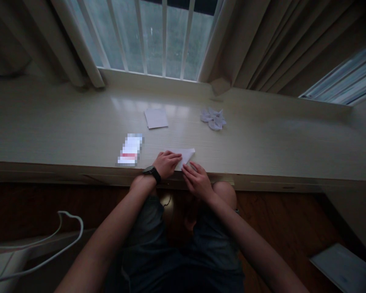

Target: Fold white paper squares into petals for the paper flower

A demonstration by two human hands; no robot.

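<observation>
A white sheet of paper (187, 154), folded to a triangular shape, lies at the front edge of the pale counter. My left hand (167, 162), with a black watch on the wrist, rests over its left part, fingers close together, holding the paper down. At the lower right edge of the paper, the fingertips of my right hand (197, 177) grip the fold. Part of the sheet is hidden under my left fingers. Beyond it lie a square stack of white paper (156, 118) and a folded paper flower (213, 119).
A phone with a lit, blurred-out screen (130, 149) lies left of my hands on the counter (277, 146). Behind are a barred window (152, 40) and curtains (250, 44). My knees are against the counter's front. A white cable (79, 228) loops at lower left.
</observation>
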